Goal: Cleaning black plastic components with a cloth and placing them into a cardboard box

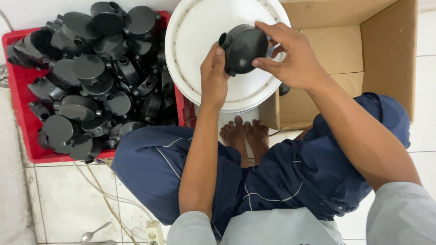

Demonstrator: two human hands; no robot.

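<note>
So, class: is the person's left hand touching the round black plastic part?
Touching. The head view shows the left hand with fingertips pressed against the black part beside its side spout.

Both hands up over the white bucket lid (195,54): the right hand (290,56) cups a round black plastic fitting (243,47) from above and the side, while the left hand (214,75) pinches its lower edge, thumb by the short spout. To the left, a red crate (22,90) heaped with more black fittings (91,77) (same round shape). To the right, an open cardboard box (386,50). Below, navy trousers (290,177), bare feet (245,136) on white tile, a spoon (93,232) near cables.
</note>
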